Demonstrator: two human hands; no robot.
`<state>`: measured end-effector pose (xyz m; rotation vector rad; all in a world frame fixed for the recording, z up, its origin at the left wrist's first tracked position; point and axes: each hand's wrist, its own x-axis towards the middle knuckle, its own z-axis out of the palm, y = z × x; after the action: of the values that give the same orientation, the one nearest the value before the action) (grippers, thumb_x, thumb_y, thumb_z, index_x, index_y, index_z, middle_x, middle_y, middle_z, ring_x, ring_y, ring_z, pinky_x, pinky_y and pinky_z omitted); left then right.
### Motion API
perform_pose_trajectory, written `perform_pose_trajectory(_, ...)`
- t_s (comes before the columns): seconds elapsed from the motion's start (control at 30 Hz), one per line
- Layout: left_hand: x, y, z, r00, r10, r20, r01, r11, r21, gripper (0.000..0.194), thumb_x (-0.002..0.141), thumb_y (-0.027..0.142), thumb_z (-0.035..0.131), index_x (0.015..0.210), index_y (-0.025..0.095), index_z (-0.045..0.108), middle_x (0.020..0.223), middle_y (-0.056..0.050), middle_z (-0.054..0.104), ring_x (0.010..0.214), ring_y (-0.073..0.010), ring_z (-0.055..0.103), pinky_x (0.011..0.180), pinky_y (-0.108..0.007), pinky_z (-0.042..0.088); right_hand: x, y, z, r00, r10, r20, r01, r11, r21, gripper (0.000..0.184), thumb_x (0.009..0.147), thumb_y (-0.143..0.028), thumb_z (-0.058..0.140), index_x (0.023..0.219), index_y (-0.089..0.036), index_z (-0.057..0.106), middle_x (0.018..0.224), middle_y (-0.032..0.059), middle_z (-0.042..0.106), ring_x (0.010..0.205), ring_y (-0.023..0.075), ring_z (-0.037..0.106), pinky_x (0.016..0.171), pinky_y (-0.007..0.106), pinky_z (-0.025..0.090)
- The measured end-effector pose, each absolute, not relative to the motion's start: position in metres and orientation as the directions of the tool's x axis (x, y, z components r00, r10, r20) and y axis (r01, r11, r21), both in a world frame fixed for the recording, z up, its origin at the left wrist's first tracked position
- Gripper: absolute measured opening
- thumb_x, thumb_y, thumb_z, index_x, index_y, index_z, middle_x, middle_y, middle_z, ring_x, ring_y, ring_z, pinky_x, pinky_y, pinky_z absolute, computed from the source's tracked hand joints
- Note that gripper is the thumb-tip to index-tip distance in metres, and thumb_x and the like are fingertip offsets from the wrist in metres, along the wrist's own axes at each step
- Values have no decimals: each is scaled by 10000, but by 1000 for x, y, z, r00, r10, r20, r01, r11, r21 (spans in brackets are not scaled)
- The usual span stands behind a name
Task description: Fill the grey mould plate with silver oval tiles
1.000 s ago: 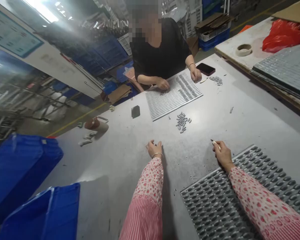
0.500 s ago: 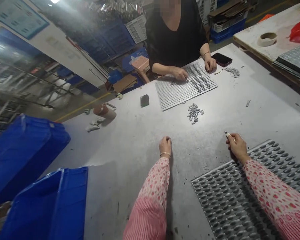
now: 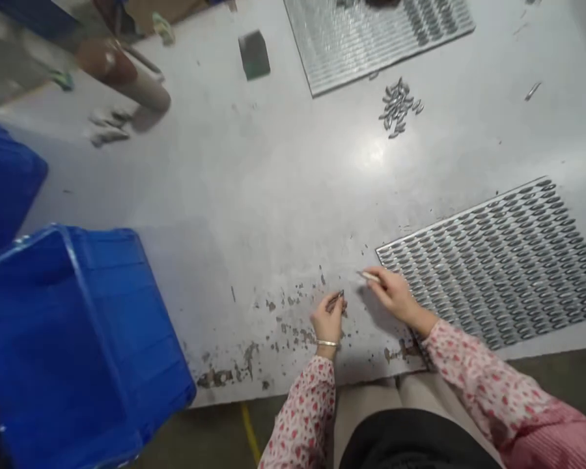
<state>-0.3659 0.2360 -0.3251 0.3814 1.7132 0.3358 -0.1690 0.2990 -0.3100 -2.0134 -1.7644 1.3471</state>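
Note:
My left hand [image 3: 328, 317] rests near the front edge of the grey table [image 3: 254, 195], its fingers pinched on a small grey piece [image 3: 340, 296]. My right hand [image 3: 391, 291] is close beside it, closed on a thin pale tool [image 3: 368, 276] whose tip points left. A grey tray [image 3: 493, 260] full of small oval pieces lies just right of my right hand. A loose heap of the same grey pieces [image 3: 398, 107] sits farther out on the table.
A second ribbed tray [image 3: 371, 32] lies at the far edge. A blue bin [image 3: 78, 339] overhangs the table's left front corner. A dark block [image 3: 254, 53], a cardboard tube [image 3: 127, 75] and small scraps [image 3: 108, 127] lie at far left.
The view has tilted down, so the person opposite is out of frame. Both my hands have drawn back to the table's near edge and come close together; the left now pinches a small piece.

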Motion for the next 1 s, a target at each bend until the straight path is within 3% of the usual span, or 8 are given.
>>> perform_pose_trajectory(0.13, -363, 217, -327, -215, 471, -855, 65, 881, 469, 327, 735, 395, 630, 916, 129, 689, 746, -95, 718, 688, -195, 685, 675, -321, 570, -227, 228, -292, -159, 822, -546, 631, -341, -697, 242, 937, -243, 384, 1115, -183, 537, 946, 76, 632, 846, 167, 589, 733, 275, 464)
perform_pose_trajectory(0.3, -360, 196, -338, -235, 636, -735, 126, 770, 626, 261, 764, 364, 618, 890, 148, 689, 799, -77, 717, 684, -168, 677, 668, -300, 569, -228, 213, -300, -178, 851, -494, 792, -174, -585, 266, 951, -252, 366, 1101, -154, 563, 794, 69, 594, 747, 177, 530, 675, 285, 402)
perform_pose_trajectory(0.5, -361, 182, -349, -241, 758, -606, 234, 651, 722, 166, 781, 276, 619, 875, 152, 676, 765, -52, 709, 623, -139, 662, 609, -264, 553, -221, 209, -309, -246, 853, -461, 872, -12, -489, 259, 950, -262, 408, 1073, -165, 614, 748, 50, 570, 716, 158, 478, 660, 282, 318)
perform_pose_trajectory(0.8, -363, 184, -348, -216, 885, -414, 433, 466, 771, 78, 754, 186, 649, 827, 172, 671, 778, -43, 717, 684, -145, 671, 639, -259, 550, -226, 207, -309, -244, 867, -434, 880, 10, -474, 236, 936, -241, 457, 1095, -196, 625, 766, 42, 606, 722, 142, 483, 655, 287, 291)
perform_pose_trajectory(1.0, -362, 185, -347, -193, 917, -349, 431, 398, 810, 126, 750, 130, 647, 868, 175, 647, 799, -40, 714, 707, -137, 670, 631, -241, 546, -226, 207, -309, -260, 871, -417, 873, 27, -486, 241, 925, -216, 469, 1119, -213, 612, 755, 32, 604, 712, 144, 472, 644, 294, 279)
